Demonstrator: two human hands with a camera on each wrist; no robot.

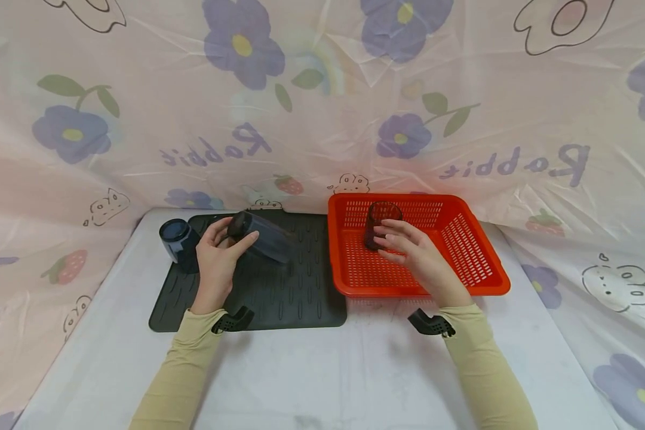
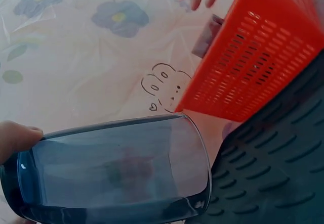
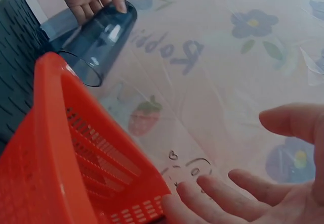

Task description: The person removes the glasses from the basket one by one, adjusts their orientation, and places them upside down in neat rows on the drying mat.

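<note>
Hands apart. Left hand [image 1: 216,263] grips glass [image 1: 270,240] by base, tilted above mat [image 1: 306,298]. Right hand [image 1: 421,257] empty, fingers spread, near second glass [image 1: 373,220] in basket [image 1: 419,198]. Step: apparently shifting glass; next move calls for steady grip.

1 blue glass [image 1: 269,239] tilted; 1 dark glass [image 1: 371,223] in basket [image 1: 471,254].
</note>
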